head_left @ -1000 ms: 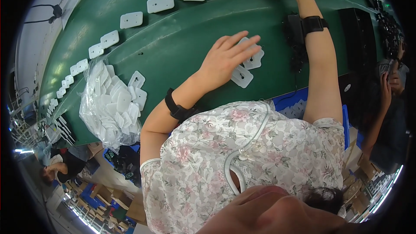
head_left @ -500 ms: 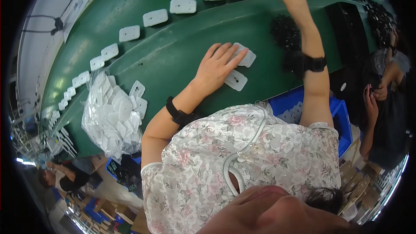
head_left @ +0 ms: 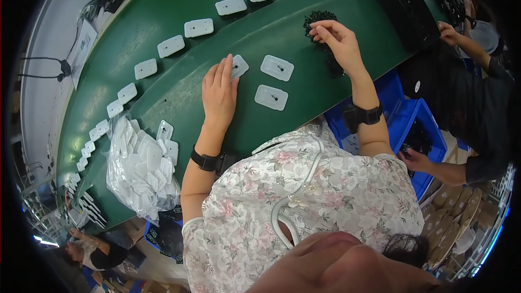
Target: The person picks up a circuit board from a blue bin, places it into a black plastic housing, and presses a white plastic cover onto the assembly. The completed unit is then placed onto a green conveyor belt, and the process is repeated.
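Observation:
My left hand (head_left: 219, 93) rests with fingers stretched out on the edge of a rounded white plate (head_left: 242, 67), which bears a small black part. Beside it to the right lie two more such plates, an upper plate (head_left: 270, 68) and a lower plate (head_left: 266, 93), each with a small black part on its face. My right hand (head_left: 341, 44) is over a pile of small black parts (head_left: 319, 16), its fingers half curled and apart. The hand partly hides the pile, and nothing shows between the fingertips.
A curving row of white plates (head_left: 198, 27) runs along the far side of the green table (head_left: 179, 89). At left stands a clear plastic bag (head_left: 144, 165) full of white plates. A black box (head_left: 404, 13) stands at right, near a co-worker's hand (head_left: 449, 33). Blue bins (head_left: 431, 125) stand below the edge.
The view has turned. My right hand has come back from the row's far end to the black pile. My left hand has moved left, uncovering plates to its right.

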### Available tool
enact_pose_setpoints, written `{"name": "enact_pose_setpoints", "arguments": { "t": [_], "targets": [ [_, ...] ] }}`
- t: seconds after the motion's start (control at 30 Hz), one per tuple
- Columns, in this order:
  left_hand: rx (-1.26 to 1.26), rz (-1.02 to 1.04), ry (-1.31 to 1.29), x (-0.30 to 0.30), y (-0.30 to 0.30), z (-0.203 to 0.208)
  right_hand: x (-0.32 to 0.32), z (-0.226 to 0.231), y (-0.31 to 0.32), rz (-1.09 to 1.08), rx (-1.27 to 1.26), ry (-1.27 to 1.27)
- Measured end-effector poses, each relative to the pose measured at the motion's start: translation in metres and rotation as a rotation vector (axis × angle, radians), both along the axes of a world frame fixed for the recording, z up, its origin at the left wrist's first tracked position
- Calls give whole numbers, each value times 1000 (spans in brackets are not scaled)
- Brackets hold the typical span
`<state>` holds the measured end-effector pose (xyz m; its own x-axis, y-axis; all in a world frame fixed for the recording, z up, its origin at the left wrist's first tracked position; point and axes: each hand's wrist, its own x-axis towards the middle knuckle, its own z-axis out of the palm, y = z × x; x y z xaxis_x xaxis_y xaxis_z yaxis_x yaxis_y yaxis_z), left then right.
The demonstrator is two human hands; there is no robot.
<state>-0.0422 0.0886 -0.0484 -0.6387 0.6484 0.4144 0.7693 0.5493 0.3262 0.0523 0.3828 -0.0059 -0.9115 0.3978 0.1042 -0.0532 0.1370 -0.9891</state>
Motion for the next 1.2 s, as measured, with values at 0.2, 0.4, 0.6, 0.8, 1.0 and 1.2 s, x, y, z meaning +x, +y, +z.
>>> {"name": "enact_pose_setpoints", "arguments": {
  "t": [0.2, 0.4, 0.6, 0.8, 1.0, 1.2],
  "targets": [
    [103, 100, -13, 16, -32, 20, -3, 15, -34, 35, 46, 8],
    [308, 365, 154, 64, -109, 43, 7, 32, -64, 118, 241, -13],
    [432, 1094, 438, 167, -248, 32, -5, 34, -120, 465, 306, 42],
    [491, 1956, 191, 298, -362, -96, -7, 34, -189, 1044, 266, 49],
    [240, 2205, -370, 378, -383, -183, -5, 23, -218, 1280, 308, -86],
    [-6, 2018, -542, 349, -391, -183, 2, 16, -236, 1248, 315, -183]
  ]
}}
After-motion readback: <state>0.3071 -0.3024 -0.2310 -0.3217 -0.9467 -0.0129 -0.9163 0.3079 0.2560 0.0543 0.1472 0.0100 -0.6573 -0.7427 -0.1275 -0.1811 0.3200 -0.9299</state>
